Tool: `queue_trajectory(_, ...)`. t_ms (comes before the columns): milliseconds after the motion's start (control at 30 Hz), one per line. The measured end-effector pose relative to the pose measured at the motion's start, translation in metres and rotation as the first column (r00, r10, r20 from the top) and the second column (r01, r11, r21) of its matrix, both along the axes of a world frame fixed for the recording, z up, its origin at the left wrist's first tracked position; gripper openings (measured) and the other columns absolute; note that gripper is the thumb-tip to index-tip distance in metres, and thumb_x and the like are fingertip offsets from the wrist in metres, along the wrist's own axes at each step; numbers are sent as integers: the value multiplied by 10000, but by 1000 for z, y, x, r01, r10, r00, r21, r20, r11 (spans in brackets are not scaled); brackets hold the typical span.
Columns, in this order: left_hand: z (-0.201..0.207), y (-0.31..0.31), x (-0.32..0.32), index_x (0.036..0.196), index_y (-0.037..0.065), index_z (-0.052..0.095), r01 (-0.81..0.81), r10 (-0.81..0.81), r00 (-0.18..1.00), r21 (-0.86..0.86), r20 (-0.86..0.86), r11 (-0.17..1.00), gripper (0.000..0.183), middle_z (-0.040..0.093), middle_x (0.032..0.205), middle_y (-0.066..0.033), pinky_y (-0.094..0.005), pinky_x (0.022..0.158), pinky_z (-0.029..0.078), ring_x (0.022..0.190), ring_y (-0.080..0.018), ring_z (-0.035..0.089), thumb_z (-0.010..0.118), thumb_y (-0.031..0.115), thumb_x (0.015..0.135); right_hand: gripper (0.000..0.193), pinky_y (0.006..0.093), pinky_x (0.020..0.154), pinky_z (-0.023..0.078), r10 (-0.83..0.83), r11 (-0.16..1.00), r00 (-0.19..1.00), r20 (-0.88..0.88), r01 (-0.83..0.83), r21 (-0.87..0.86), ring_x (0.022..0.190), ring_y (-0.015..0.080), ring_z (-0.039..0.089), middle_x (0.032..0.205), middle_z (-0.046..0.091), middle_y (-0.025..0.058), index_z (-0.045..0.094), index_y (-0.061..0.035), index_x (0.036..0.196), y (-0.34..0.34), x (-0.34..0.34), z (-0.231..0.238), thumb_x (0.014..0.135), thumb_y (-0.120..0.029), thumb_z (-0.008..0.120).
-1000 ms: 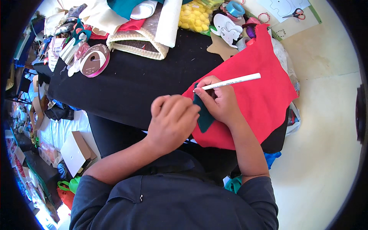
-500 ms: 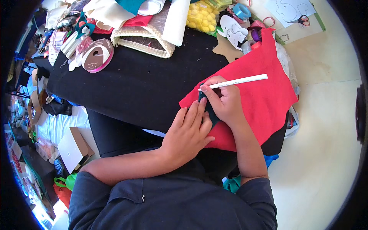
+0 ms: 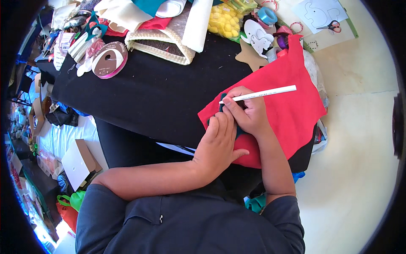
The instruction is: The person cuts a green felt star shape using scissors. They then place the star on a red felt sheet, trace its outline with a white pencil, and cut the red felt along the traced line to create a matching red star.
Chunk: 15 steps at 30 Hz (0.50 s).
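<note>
Across the black desk [image 3: 169, 93] I see a red cloth [image 3: 292, 106] spread at right, a ribbon spool [image 3: 103, 66] lying at left, and, farther back, a bag of yellow balls [image 3: 224, 21] near a tan star [image 3: 251, 56].

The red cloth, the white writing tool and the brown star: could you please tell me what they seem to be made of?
Red cloth: probably felt, matte; no weave shows and edges look unhemmed.
White writing tool: painted wood or plastic, I cannot tell which; the surface looks smooth.
Brown star: perhaps cardboard, matte; it looks flat and plain.
</note>
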<state>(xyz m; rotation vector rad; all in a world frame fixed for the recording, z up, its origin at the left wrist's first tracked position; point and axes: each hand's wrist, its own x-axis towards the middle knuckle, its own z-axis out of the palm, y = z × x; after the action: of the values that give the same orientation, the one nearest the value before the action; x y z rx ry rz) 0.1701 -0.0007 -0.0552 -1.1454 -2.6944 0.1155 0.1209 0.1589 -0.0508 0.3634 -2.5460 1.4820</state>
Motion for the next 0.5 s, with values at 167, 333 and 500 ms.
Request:
queue_trajectory(167,1,-1,4,1353,-59,565,-18,15,999,-68,-46,997,1019,533,1400,-198,-411,1085,281,1221,-302,452,366,818,874,111,255,562,460,27,999,997,79,-25,-28,634,97,610,761,657,43,666,-9,914,-1,-4,3,944,-111,700)
queue_trajectory(333,-2,2,1,1365,-47,555,-28,24,998,-63,-62,998,1018,525,1418,-202,-403,1063,285,1210,-295,451,375,824,869,109,264,571,476,-74,995,997,-23,75,59,633,117,625,775,667,63,669,-12,919,-3,-6,0,940,-113,703)
queue_trajectory(500,1,1,0,1366,-41,548,-30,26,998,-61,-51,998,1005,521,1428,-202,-399,1055,289,1203,-291,454,397,818,866,110,272,573,476,6,1000,999,43,-5,-25,629,123,627,767,665,65,668,-13,919,2,-4,-1,937,-115,707)
